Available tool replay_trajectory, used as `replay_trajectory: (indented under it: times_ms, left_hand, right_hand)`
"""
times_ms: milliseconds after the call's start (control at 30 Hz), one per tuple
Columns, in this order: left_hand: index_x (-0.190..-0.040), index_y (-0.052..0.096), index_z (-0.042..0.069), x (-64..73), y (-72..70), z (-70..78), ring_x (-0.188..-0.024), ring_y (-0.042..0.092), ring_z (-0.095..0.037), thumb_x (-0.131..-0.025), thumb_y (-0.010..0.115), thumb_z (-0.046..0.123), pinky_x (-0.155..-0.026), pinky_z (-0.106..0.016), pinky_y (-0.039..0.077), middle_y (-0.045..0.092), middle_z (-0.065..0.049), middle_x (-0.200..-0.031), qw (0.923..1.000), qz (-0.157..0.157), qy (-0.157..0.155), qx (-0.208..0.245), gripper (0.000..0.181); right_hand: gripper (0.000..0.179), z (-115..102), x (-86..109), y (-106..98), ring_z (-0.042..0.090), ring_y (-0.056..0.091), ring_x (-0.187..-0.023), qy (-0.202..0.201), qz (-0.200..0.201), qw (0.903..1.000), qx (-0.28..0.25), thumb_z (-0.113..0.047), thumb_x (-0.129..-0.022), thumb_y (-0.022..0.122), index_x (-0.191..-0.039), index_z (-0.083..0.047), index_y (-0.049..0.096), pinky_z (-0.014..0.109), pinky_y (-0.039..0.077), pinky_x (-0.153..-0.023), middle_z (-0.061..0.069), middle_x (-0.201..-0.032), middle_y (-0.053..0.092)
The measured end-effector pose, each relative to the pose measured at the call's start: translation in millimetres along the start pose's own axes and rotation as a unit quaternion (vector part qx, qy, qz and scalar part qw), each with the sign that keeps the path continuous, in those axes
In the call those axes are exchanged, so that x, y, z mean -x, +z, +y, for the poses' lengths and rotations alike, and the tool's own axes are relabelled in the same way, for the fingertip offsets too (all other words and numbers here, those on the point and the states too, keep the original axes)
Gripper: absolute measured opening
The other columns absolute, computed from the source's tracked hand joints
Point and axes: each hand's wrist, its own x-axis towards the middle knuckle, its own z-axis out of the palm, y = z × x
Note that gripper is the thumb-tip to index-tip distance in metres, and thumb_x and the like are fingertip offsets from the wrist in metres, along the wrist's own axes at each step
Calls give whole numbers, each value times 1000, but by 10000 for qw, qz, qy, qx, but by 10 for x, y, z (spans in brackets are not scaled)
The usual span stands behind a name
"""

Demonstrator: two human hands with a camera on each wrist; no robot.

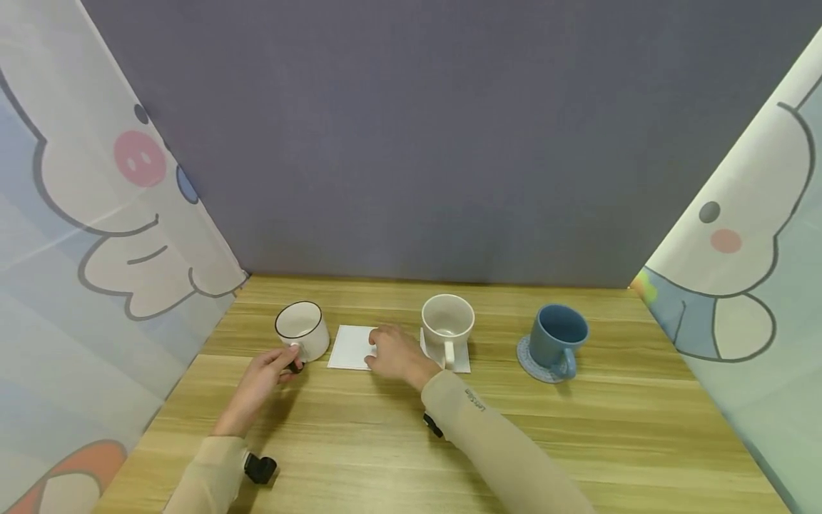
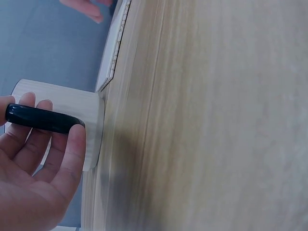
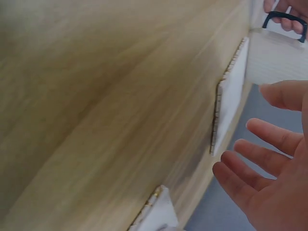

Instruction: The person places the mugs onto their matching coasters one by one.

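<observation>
A white mug with a dark rim [image 1: 312,341] stands upright at the left of the table, beside a white square coaster [image 1: 347,350]. My left hand [image 1: 265,375] holds its black handle [image 2: 43,119], fingers and thumb curled about it in the left wrist view. Whether the mug's base touches the wood, I cannot tell. My right hand [image 1: 401,357] hovers over the right side of the coaster and hides part of it. In the right wrist view its fingers [image 3: 262,156] are spread and relaxed, apart from the coaster, with nothing held.
A cream mug [image 1: 447,314] stands on a second white coaster [image 1: 463,360], close to my right forearm. Farther right, a blue mug [image 1: 551,343] sits on a round blue coaster [image 1: 530,368]. A grey panel [image 1: 424,143] rises behind the wooden table [image 1: 359,442]; printed cloths [image 1: 70,321] flank it.
</observation>
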Motion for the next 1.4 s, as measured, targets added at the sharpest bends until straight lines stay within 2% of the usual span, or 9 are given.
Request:
replay_trajectory:
  times_ms: [67,200,300,367,433,567,667,1067,1400]
  left_hand:
    - [-98,65,-4,-1,-1,1,-101,58,-16,-106,51,47,-90,-36,54,60,-11,-113,10000,-7,-6,9,53]
    - [-98,65,-3,-5,3,-1,-102,58,-16,-106,51,46,-91,-37,54,59,-11,-113,10000,0,-21,12,52]
    - [-98,65,-4,-3,9,-2,-102,58,-16,-106,51,44,-91,-37,54,59,-11,-112,10000,41,-13,33,50]
    - [-98,65,-4,0,13,1,-102,58,-15,-107,51,42,-91,-36,55,59,-11,-112,10000,70,-4,65,49]
    - [-98,65,-5,8,18,6,-101,58,-15,-107,51,41,-91,-36,55,59,-10,-112,9999,74,4,79,48]
    - [-98,65,-4,13,17,12,-101,58,-15,-107,51,41,-90,-36,55,59,-10,-111,9999,69,3,103,48]
    - [-98,65,-3,7,16,12,-101,58,-14,-107,51,42,-90,-36,55,60,-8,-110,9999,87,-34,104,48]
    - [-96,65,-3,-4,33,32,-98,57,-17,-108,50,36,-87,-36,53,61,-5,-103,9990,109,-232,361,44]
    - [-96,61,-4,-12,107,123,-98,53,-21,-108,48,40,-87,-40,52,57,-7,-97,9966,291,-33,774,47]
  right_hand:
    - [34,24,-10,34,25,56,-123,-31,-43,9999,127,-30,-94,69,-119,-8,69,37,52,-99,6,-129,65]
    - [22,72,-30,96,25,56,-119,-24,-87,9994,346,-31,-91,70,-102,-11,68,37,51,-96,5,-125,66]
    - [19,95,-43,126,23,56,-105,43,-149,9991,399,-31,-91,71,-89,-15,61,35,52,-85,2,-114,66]
    - [19,104,-48,136,21,54,-101,81,-173,9991,385,-31,-91,70,-88,-16,60,34,51,-82,1,-111,65]
    - [18,109,-50,142,21,54,-100,116,-209,9991,346,-31,-92,70,-90,-16,61,34,51,-81,0,-111,65]
    - [18,117,-53,154,23,54,-116,161,-252,9988,381,-31,-93,70,-100,-14,65,37,52,-93,2,-132,62]
    - [24,130,-56,164,25,53,-123,143,-223,9988,405,-31,-93,70,-108,-13,67,38,51,-98,2,-139,60]
    - [39,162,-52,195,20,54,-115,233,-95,9996,138,-32,-91,74,-124,-12,66,34,50,-96,-3,-127,64]
    - [38,145,-56,198,19,53,-111,445,-89,9990,-48,-31,-90,75,-122,-13,66,33,49,-90,-5,-123,64]
